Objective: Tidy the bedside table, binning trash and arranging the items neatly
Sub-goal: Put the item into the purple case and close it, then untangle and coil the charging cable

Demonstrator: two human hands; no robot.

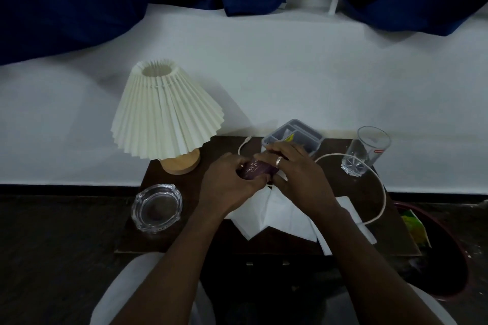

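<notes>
Evidently the small purple packet (257,170) was the step in hand. It was held just above the middle of the bedside table (184,235), the left hand (227,185) curled round its near end and the right hand (295,169) pinching its far end. Crumpled white tissues (277,216) lay beneath. Next, I judged, it needed sorting: to the bin (443,266) on the right, or the grey organiser tray (293,137) behind.

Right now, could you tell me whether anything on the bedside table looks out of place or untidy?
Yes: loose white tissues sprawl unfolded over the table front, and a white cable loops untidily across the right side, by the glass. The lamp, ashtray and glass stand upright.
</notes>
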